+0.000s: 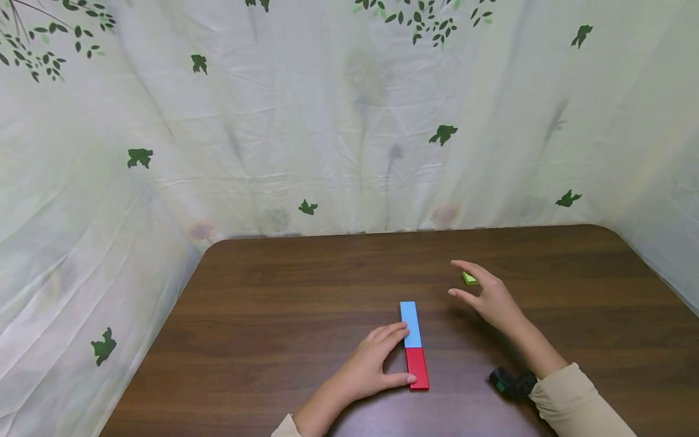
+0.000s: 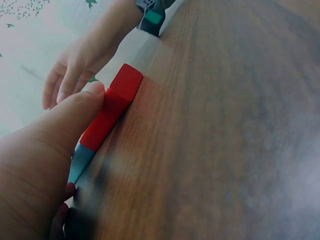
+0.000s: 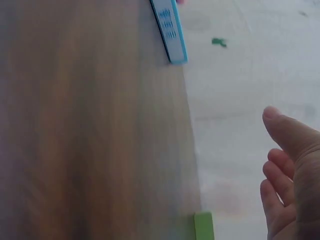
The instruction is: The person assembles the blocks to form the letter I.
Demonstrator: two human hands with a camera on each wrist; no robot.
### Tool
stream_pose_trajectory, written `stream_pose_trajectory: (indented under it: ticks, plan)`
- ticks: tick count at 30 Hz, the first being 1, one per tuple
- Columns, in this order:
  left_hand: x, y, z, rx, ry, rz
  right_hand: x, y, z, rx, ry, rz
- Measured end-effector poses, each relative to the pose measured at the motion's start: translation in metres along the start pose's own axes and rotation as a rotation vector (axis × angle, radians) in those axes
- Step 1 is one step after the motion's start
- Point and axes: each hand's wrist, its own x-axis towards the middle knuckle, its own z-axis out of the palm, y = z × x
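A light blue block and a red block lie end to end on the table, forming one straight bar. My left hand rests along the bar's left side, its thumb at the red block and its fingertips at the blue one. In the right wrist view, the blue block shows a white face with blue print. My right hand hovers farther back to the right, thumb and fingers spread apart with nothing between them. Just beyond it lies a small green block, partly hidden by the hand.
The brown wooden table has rounded far corners. Pale curtains with leaf and bird prints hang behind and beside it. A black device is strapped to the right wrist.
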Motion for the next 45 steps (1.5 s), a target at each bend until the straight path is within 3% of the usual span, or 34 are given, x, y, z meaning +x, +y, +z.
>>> stream_pose_trajectory:
  ticks: [13,21,36,45]
  plan:
    - [-0.001,0.001,0.000,-0.010,-0.011,-0.015,-0.006,0.037,-0.006,0.048,0.006,0.186]
    - [-0.001,0.001,-0.001,-0.007,-0.008,-0.015,-0.006,0.046,-0.006,0.042,-0.019,0.220]
    - [0.001,0.001,-0.001,-0.009,-0.010,-0.016,-0.002,0.052,-0.008,0.046,-0.163,0.319]
    - [0.001,0.001,0.000,-0.014,-0.010,-0.018,-0.003,0.052,-0.008,-0.001,-0.158,0.312]
